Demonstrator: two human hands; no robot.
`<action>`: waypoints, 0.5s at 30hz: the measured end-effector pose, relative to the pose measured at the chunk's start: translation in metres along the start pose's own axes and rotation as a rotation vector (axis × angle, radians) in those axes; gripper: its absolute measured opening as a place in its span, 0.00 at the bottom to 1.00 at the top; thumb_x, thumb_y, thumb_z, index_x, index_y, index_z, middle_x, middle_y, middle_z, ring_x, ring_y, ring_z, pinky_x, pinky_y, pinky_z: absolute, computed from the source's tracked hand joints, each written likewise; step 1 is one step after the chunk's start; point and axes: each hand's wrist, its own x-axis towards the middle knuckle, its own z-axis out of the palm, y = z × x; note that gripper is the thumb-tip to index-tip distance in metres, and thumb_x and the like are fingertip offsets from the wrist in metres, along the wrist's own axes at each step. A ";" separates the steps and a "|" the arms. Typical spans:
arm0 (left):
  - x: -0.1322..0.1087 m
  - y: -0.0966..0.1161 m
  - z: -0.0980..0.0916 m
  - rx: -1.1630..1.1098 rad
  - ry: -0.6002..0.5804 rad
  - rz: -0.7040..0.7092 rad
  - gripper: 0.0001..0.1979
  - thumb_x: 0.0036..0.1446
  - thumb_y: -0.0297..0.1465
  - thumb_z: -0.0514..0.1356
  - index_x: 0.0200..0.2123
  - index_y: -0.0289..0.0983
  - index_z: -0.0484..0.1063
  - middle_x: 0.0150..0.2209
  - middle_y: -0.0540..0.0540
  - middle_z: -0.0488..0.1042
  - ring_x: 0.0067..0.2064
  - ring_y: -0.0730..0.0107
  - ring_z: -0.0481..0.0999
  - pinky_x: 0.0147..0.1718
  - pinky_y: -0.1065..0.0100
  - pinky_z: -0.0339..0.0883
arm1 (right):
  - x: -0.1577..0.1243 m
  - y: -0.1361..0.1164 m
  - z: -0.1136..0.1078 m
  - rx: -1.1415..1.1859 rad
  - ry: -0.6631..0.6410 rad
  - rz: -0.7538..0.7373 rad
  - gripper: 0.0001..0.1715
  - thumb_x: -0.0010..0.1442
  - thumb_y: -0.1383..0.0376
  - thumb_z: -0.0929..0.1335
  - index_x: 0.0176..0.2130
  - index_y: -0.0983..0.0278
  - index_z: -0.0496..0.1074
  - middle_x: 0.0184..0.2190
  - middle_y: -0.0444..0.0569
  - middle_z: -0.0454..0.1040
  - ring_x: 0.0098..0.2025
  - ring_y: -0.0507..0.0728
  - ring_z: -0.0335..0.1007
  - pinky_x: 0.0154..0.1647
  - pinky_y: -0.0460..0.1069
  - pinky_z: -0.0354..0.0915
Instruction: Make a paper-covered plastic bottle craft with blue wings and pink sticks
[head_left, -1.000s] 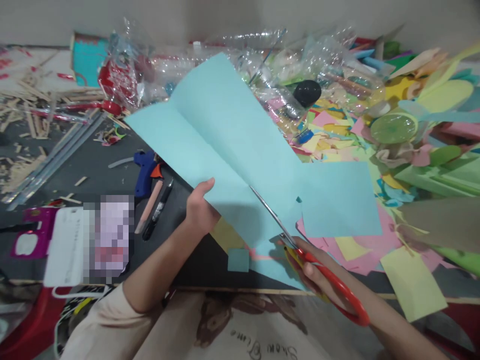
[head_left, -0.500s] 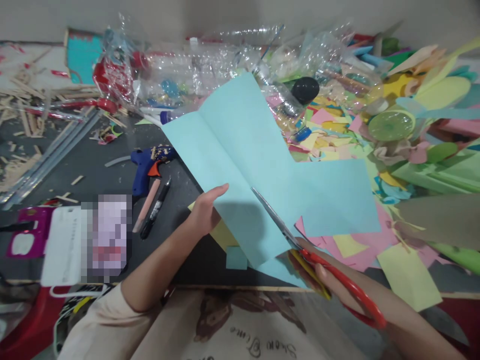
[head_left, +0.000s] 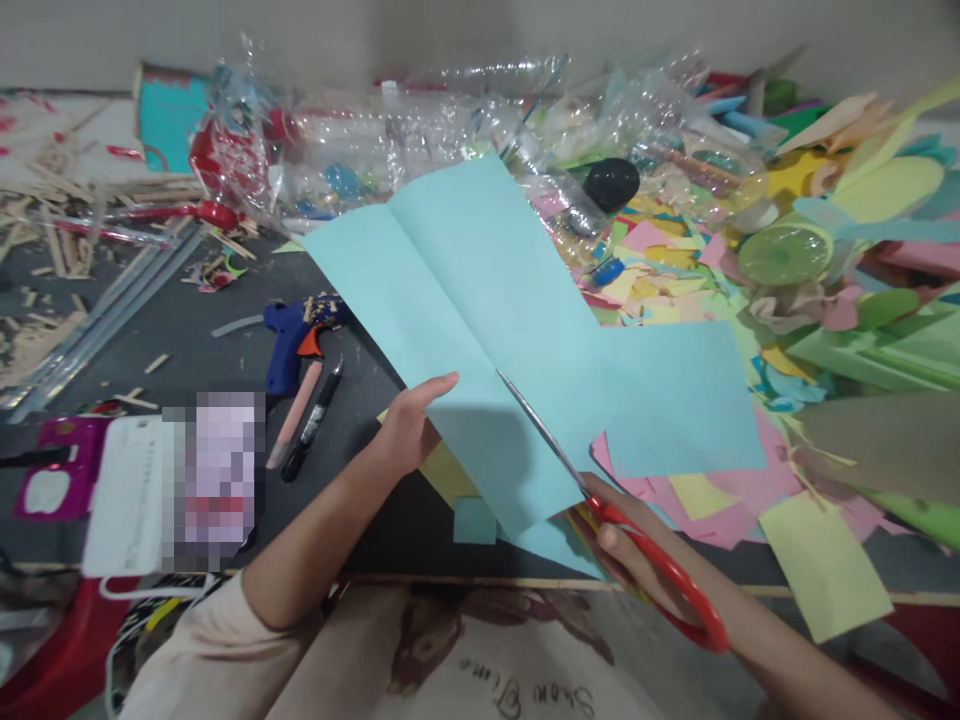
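My left hand (head_left: 411,425) grips the left edge of a light blue sheet of paper (head_left: 480,290), thumb on top and the other fingers hidden beneath. A crease runs lengthwise down the sheet. In my right hand (head_left: 622,530) is a pair of scissors (head_left: 652,560) with red and yellow handles. Their blades lie along the crease, tips pointing away from me near the middle of the sheet, and look nearly closed. Under the blue sheet's lower left edge are a yellow paper (head_left: 448,475) and a small teal paper square (head_left: 475,520).
To the left lie a blue glue gun (head_left: 289,340), a black pen (head_left: 313,420), a blurred-out phone (head_left: 221,475), a white device (head_left: 124,495) and glue sticks (head_left: 112,310). Clear plastic bottles (head_left: 337,140) line the back. Colored paper scraps (head_left: 660,260) heap on the right.
The scissors' handles have come together and swung left, closing the blades along the crease. The blue sheet's far left part has shifted slightly left. My left hand keeps its hold.
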 end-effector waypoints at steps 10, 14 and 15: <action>-0.002 0.011 0.011 -0.092 0.085 0.004 0.10 0.41 0.34 0.65 0.28 0.36 0.76 0.30 0.45 0.80 0.43 0.48 0.80 0.42 0.56 0.72 | -0.009 -0.008 -0.006 -0.096 0.049 0.010 0.29 0.62 0.39 0.58 0.42 0.60 0.67 0.24 0.42 0.61 0.23 0.52 0.54 0.22 0.47 0.55; 0.000 0.010 0.010 -0.099 0.080 -0.033 0.10 0.46 0.35 0.63 0.28 0.35 0.76 0.29 0.44 0.80 0.42 0.50 0.80 0.44 0.57 0.72 | -0.015 -0.005 -0.012 -0.154 0.049 -0.034 0.25 0.64 0.44 0.58 0.48 0.56 0.69 0.31 0.47 0.69 0.31 0.57 0.66 0.30 0.51 0.67; 0.000 0.009 0.010 -0.098 0.080 -0.037 0.10 0.47 0.36 0.62 0.29 0.34 0.76 0.29 0.44 0.80 0.41 0.51 0.80 0.44 0.57 0.71 | -0.016 -0.004 -0.013 -0.151 0.052 -0.047 0.24 0.65 0.45 0.58 0.48 0.55 0.69 0.31 0.47 0.70 0.32 0.58 0.68 0.31 0.51 0.68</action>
